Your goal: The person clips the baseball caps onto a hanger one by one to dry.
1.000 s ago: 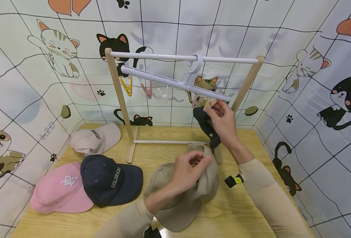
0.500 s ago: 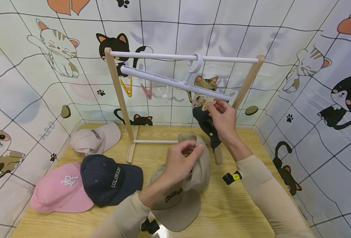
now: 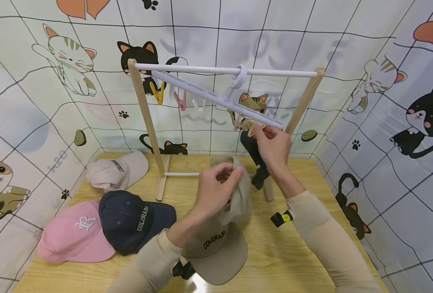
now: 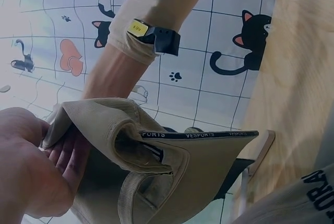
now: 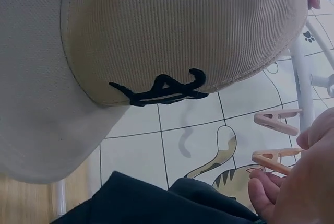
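Note:
My left hand (image 3: 218,187) grips a beige cap (image 3: 238,205) by its crown edge, above the table. In the right wrist view, this cap (image 5: 193,31) shows ribbed cloth with black lettering. My right hand (image 3: 275,148) pinches an orange clothespin (image 3: 256,129) under the low right end of a pale lilac hanger (image 3: 209,95). Beside it hangs a pink clothespin (image 5: 276,121). Dark cloth (image 3: 254,156), perhaps a cap, hangs below my right hand; its upper end is partly hidden. Another beige cap (image 3: 216,254), lettered COLORADO, lies below the held one.
The hanger hooks over the white bar (image 3: 187,68) of a wooden-legged rack (image 3: 146,122). Yellow (image 3: 157,93), pink (image 3: 180,100) and white clothespins (image 3: 199,108) hang on its left half. Pink (image 3: 73,236), navy (image 3: 128,221) and light caps (image 3: 115,171) lie at the table's left.
My left hand has moved left and slightly up with the beige cap, uncovering the COLORADO lettering below. The hanger's left end has risen and its right end dipped slightly. My right hand stays on the clothespin.

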A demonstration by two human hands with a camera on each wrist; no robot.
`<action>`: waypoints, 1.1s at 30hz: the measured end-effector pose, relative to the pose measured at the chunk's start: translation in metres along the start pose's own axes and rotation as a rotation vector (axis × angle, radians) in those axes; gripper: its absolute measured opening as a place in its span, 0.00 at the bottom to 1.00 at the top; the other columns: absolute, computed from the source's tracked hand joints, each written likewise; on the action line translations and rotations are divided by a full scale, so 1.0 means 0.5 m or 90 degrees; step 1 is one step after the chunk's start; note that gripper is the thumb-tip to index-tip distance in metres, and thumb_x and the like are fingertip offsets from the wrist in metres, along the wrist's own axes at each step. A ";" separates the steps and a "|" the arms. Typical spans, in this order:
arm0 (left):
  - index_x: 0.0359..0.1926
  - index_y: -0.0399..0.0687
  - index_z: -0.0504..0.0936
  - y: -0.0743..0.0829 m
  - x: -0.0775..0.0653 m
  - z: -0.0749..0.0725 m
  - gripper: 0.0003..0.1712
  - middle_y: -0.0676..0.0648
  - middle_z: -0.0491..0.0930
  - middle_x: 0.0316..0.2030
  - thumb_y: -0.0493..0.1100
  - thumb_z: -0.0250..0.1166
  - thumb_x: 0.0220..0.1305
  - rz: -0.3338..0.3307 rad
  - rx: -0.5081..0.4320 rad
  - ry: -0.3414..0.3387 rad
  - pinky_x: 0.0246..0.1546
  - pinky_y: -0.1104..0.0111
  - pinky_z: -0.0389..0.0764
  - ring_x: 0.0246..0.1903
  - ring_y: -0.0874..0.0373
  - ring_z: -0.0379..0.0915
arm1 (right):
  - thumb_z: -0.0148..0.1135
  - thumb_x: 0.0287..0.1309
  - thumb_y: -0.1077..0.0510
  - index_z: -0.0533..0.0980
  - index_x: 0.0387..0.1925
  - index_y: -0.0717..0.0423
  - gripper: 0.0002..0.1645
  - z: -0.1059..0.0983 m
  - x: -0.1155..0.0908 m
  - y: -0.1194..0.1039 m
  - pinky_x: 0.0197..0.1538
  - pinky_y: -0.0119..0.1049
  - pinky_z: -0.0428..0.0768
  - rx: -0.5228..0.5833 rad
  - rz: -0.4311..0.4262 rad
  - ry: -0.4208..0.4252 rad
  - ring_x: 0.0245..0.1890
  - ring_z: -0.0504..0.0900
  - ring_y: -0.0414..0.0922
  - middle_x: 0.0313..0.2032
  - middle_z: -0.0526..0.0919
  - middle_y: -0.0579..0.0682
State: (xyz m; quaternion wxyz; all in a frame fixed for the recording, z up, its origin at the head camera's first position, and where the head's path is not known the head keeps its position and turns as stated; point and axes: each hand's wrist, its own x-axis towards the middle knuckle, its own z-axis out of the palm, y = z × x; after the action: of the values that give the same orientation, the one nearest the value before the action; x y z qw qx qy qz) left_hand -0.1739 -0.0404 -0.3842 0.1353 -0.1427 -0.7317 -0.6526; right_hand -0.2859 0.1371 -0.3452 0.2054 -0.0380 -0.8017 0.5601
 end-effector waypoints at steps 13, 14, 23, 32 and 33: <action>0.46 0.44 0.95 -0.006 0.024 -0.020 0.12 0.44 0.93 0.35 0.47 0.73 0.79 0.024 0.039 0.038 0.42 0.72 0.88 0.34 0.63 0.87 | 0.70 0.73 0.38 0.91 0.42 0.54 0.23 0.019 0.012 -0.011 0.45 0.30 0.79 -0.033 -0.025 0.022 0.37 0.88 0.36 0.41 0.96 0.54; 0.46 0.43 0.95 -0.006 0.025 -0.021 0.11 0.44 0.93 0.34 0.47 0.73 0.79 0.029 0.040 0.040 0.42 0.72 0.89 0.34 0.63 0.87 | 0.70 0.73 0.38 0.92 0.42 0.54 0.23 0.021 0.014 -0.012 0.46 0.31 0.79 -0.032 -0.022 0.025 0.38 0.88 0.37 0.40 0.97 0.53; 0.46 0.42 0.95 -0.005 0.027 -0.024 0.12 0.43 0.93 0.35 0.47 0.73 0.78 0.038 0.047 0.046 0.42 0.72 0.89 0.34 0.62 0.87 | 0.73 0.71 0.35 0.93 0.37 0.52 0.25 0.032 0.038 -0.016 0.54 0.37 0.76 -0.045 -0.003 0.062 0.39 0.88 0.40 0.32 0.95 0.46; 0.47 0.42 0.95 -0.003 0.031 -0.028 0.12 0.43 0.93 0.35 0.46 0.73 0.78 0.037 0.060 0.047 0.42 0.73 0.88 0.34 0.62 0.87 | 0.74 0.66 0.28 0.94 0.31 0.51 0.31 0.035 0.051 -0.016 0.44 0.34 0.75 -0.074 -0.020 0.076 0.31 0.85 0.36 0.24 0.92 0.40; 0.47 0.42 0.95 -0.003 0.031 -0.028 0.12 0.43 0.93 0.35 0.46 0.73 0.78 0.038 0.063 0.047 0.42 0.73 0.88 0.34 0.62 0.87 | 0.75 0.66 0.27 0.93 0.31 0.50 0.31 0.036 0.051 -0.017 0.44 0.35 0.74 -0.080 -0.020 0.079 0.31 0.84 0.36 0.24 0.92 0.39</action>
State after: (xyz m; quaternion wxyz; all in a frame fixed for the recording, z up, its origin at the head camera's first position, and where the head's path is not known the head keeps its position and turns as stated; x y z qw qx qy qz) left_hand -0.1888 -0.0540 -0.3780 0.1882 -0.1333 -0.7529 -0.6164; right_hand -0.3144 0.1257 -0.3355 0.2603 -0.0729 -0.8215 0.5021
